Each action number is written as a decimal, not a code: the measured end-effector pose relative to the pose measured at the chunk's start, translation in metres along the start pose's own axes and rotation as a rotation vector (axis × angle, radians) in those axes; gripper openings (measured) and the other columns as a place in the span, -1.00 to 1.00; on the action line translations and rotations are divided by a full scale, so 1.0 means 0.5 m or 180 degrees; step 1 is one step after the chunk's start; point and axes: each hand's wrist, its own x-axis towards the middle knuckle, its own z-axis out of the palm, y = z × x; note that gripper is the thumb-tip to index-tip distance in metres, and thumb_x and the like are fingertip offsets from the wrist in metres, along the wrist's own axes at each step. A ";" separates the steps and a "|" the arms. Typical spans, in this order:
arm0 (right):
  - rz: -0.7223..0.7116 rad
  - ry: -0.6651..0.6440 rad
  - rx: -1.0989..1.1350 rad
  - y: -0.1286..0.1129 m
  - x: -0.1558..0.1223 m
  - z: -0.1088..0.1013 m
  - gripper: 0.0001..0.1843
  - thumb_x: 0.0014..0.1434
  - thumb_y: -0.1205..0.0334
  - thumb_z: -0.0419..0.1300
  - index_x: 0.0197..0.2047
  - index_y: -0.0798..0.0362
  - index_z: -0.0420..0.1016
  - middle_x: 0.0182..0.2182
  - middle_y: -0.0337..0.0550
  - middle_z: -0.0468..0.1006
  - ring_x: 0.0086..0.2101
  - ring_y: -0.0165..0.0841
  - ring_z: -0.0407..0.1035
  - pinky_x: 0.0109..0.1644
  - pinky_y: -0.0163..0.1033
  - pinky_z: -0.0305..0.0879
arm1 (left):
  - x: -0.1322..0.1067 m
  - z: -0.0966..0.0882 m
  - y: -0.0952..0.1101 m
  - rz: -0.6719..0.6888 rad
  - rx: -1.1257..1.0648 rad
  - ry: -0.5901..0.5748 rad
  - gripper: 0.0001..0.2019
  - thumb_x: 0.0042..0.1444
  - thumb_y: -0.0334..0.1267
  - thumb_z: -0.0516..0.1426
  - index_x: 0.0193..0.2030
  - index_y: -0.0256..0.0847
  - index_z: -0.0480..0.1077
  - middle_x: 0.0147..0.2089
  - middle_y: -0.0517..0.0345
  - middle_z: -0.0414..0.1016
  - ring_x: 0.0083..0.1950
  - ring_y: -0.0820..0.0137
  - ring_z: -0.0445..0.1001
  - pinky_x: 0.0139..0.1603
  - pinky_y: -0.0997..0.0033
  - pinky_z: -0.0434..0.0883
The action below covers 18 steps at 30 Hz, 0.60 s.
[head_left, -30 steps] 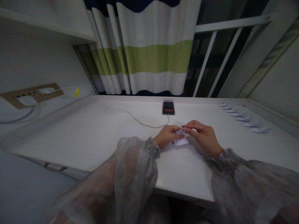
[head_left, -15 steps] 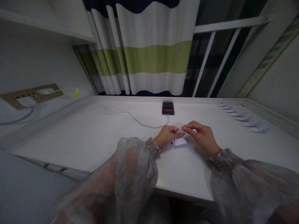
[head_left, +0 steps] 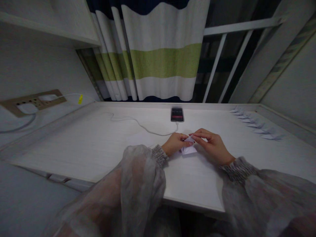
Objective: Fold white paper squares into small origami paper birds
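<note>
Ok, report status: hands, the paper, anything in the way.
Left hand and right hand both pinching the folded paper, low over the desk. White cable and small dark device lie just beyond.

Dim white desk (head_left: 86,144), striped curtain (head_left: 160,59) behind, white rails (head_left: 222,49), perhaps a bed frame, wall shelf (head_left: 49,29) left.

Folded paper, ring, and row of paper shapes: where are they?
folded paper (head_left: 189,150), head view, on its lower white flap.
ring (head_left: 182,135), head view, on the gold band.
row of paper shapes (head_left: 257,124), head view, on a middle shape.
</note>
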 end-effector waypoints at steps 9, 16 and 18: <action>0.0403 -0.0595 0.0924 0.016 0.001 -0.011 -0.80 -0.03 0.11 0.19 -0.40 0.03 0.55 -0.43 -0.18 0.44 -0.35 -0.38 0.31 -0.22 -0.23 0.24 | -0.009 -0.001 0.002 -0.0036 0.0039 -0.0494 -0.74 -0.30 -0.20 0.23 -0.48 -0.38 0.41 -0.59 0.27 0.31 -0.55 0.59 0.22 -0.50 0.55 0.16; 0.0359 -0.0523 0.0862 0.005 0.000 -0.012 -0.86 -0.03 0.17 0.18 -0.50 0.03 0.50 -0.48 -0.23 0.39 -0.42 -0.43 0.27 -0.30 -0.28 0.20 | -0.011 -0.001 0.008 -0.0061 0.0283 -0.0543 -0.78 -0.25 -0.24 0.20 -0.47 -0.38 0.42 -0.60 0.27 0.30 -0.55 0.59 0.21 -0.50 0.55 0.15; 0.0309 -0.0446 0.0704 0.003 0.000 -0.011 -0.84 -0.01 0.15 0.16 -0.50 0.04 0.48 -0.48 -0.23 0.38 -0.41 -0.43 0.26 -0.29 -0.28 0.20 | -0.011 0.000 0.011 -0.0103 0.0260 -0.0549 -0.79 -0.25 -0.25 0.20 -0.48 -0.38 0.41 -0.61 0.28 0.29 -0.57 0.60 0.19 -0.51 0.55 0.14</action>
